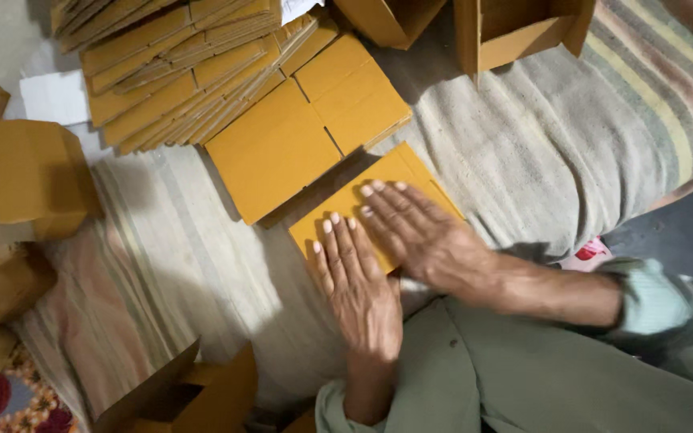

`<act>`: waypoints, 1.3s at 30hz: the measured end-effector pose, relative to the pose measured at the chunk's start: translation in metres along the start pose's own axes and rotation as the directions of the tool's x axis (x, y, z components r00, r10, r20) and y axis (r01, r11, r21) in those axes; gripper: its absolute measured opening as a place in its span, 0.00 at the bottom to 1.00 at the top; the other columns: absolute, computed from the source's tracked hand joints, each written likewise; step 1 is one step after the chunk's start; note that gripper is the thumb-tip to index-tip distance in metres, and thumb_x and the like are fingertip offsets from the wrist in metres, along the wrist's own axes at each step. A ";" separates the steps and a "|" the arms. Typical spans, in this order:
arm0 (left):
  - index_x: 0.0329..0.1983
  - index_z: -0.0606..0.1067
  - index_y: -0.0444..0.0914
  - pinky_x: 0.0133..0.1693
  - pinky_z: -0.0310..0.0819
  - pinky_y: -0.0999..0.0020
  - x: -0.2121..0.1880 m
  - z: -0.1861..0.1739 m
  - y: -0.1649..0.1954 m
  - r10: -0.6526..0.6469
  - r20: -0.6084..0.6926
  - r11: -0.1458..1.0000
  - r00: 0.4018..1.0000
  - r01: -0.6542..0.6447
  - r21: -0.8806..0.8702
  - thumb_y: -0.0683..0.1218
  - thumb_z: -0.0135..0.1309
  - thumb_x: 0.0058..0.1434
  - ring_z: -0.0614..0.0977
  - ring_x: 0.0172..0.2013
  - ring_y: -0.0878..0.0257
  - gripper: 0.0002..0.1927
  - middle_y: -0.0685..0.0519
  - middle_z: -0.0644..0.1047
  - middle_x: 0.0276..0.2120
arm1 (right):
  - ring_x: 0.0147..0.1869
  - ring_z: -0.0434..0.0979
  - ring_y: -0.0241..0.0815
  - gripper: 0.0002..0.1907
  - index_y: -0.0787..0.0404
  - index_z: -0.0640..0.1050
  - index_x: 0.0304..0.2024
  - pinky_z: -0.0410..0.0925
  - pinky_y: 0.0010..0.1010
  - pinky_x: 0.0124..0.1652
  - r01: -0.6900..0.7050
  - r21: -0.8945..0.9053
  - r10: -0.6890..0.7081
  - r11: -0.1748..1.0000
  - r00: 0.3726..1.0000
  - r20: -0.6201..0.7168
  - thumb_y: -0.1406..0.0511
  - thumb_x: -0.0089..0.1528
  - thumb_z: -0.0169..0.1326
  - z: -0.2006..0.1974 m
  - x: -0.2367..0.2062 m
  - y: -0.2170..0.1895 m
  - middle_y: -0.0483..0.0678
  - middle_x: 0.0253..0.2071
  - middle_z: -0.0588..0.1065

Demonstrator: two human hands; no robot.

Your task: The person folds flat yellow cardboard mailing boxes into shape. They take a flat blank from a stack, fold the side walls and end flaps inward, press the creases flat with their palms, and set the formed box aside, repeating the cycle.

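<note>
We see 2 bare hands pressed flat on 1 flattened yellow cardboard box blank [338,210], which lies on a striped cloth [571,136] spread over the floor. The left hand [358,285] rests palm down on the near lower part of the blank, fingers extended and released, grasping nothing. The right hand [419,234] lies palm down just beside it, overlapping the middle of the blank, fingers straight and slightly spread, also grasping nothing. The 2 hands touch or nearly touch at their inner edges; we cannot tell which.

The blank sits near the centre of the view, tilted diagonally. Its far corner lies just beside a larger flat yellow cardboard sheet [282,148] with visible fold creases. Beyond that sheet, a fanned stack of flat yellow blanks [178,68] occupies the upper left. Assembled yellow boxes [30,172] stand at the left edge. 2 open boxes [515,32] stand at the top of the view, and another open box [194,397] lies at the bottom. The person's grey-green trousers [523,377] fill the lower right.
</note>
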State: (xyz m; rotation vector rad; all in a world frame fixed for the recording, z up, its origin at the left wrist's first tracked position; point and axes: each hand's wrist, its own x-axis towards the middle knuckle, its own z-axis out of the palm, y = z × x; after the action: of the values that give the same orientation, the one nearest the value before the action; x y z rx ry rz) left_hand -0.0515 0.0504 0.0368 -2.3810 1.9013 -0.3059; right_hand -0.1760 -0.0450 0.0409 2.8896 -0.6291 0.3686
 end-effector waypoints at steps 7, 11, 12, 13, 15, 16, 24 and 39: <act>0.72 0.55 0.22 0.73 0.39 0.47 -0.004 -0.014 -0.030 0.008 -0.076 0.843 0.997 -0.047 -0.535 0.56 0.44 0.71 0.50 0.75 0.40 0.39 0.29 0.52 0.74 | 0.79 0.45 0.66 0.51 0.83 0.59 0.66 0.40 0.52 0.72 -0.039 0.387 0.045 0.921 0.999 -0.006 0.43 0.60 0.46 -0.016 -0.010 0.021 0.74 0.72 0.52; 0.73 0.59 0.32 0.72 0.39 0.41 0.037 -0.003 -0.028 -0.037 -0.066 0.922 0.997 0.008 -0.387 0.53 0.42 0.73 0.55 0.74 0.42 0.31 0.38 0.59 0.73 | 0.78 0.46 0.68 0.46 0.84 0.60 0.64 0.41 0.55 0.72 0.050 0.332 -0.064 0.942 0.997 0.032 0.49 0.59 0.47 -0.014 -0.005 0.005 0.76 0.71 0.53; 0.72 0.62 0.32 0.69 0.43 0.39 0.044 -0.001 -0.030 -0.058 -0.081 0.922 0.995 0.022 -0.387 0.53 0.43 0.73 0.59 0.71 0.42 0.29 0.38 0.62 0.70 | 0.78 0.48 0.67 0.44 0.83 0.61 0.64 0.42 0.54 0.73 0.044 0.347 -0.045 0.937 0.999 -0.004 0.51 0.61 0.47 -0.013 -0.004 0.005 0.75 0.71 0.55; 0.70 0.64 0.33 0.67 0.47 0.38 0.050 0.001 -0.032 -0.075 -0.095 0.921 0.993 0.033 -0.389 0.52 0.43 0.73 0.62 0.68 0.42 0.27 0.38 0.65 0.67 | 0.78 0.51 0.66 0.41 0.82 0.62 0.65 0.43 0.53 0.73 0.034 0.362 -0.022 0.932 0.999 -0.037 0.52 0.62 0.48 -0.013 -0.004 0.006 0.75 0.71 0.56; 0.64 0.69 0.36 0.62 0.56 0.38 0.060 0.004 -0.029 -0.138 -0.051 0.905 0.989 0.105 -0.411 0.51 0.44 0.72 0.69 0.62 0.43 0.22 0.40 0.71 0.60 | 0.78 0.56 0.65 0.37 0.80 0.65 0.65 0.45 0.51 0.74 -0.023 0.307 0.046 0.952 0.997 -0.069 0.56 0.63 0.49 -0.009 0.001 0.013 0.72 0.70 0.61; 0.60 0.71 0.38 0.59 0.61 0.40 0.061 0.005 -0.029 -0.182 0.020 0.893 0.983 0.174 -0.415 0.51 0.44 0.71 0.71 0.59 0.44 0.19 0.43 0.74 0.55 | 0.77 0.58 0.64 0.35 0.78 0.67 0.65 0.47 0.50 0.75 -0.069 0.252 0.090 0.965 0.993 -0.072 0.59 0.61 0.50 -0.006 0.009 0.015 0.71 0.70 0.63; 0.47 0.74 0.36 0.49 0.69 0.43 0.066 0.014 -0.038 -0.197 -0.053 0.882 0.979 0.153 -0.446 0.47 0.46 0.68 0.77 0.51 0.43 0.12 0.43 0.78 0.46 | 0.52 0.75 0.58 0.16 0.67 0.77 0.42 0.65 0.47 0.57 -0.059 0.354 0.070 0.933 0.997 -0.017 0.60 0.61 0.51 0.018 0.074 0.017 0.59 0.41 0.75; 0.48 0.75 0.36 0.55 0.66 0.44 0.062 0.008 -0.034 -0.162 -0.118 0.917 0.980 0.105 -0.385 0.50 0.46 0.68 0.76 0.51 0.43 0.14 0.41 0.77 0.44 | 0.51 0.75 0.55 0.19 0.65 0.78 0.45 0.65 0.46 0.58 -0.096 0.285 0.125 0.954 0.989 -0.085 0.55 0.62 0.52 0.017 0.067 0.026 0.57 0.42 0.76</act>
State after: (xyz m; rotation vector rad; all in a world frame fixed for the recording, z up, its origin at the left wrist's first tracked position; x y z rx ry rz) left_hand -0.0042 -0.0027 0.0424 -2.8175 2.0208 -0.1347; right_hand -0.1245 -0.0977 0.0455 3.0814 -0.7814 0.6681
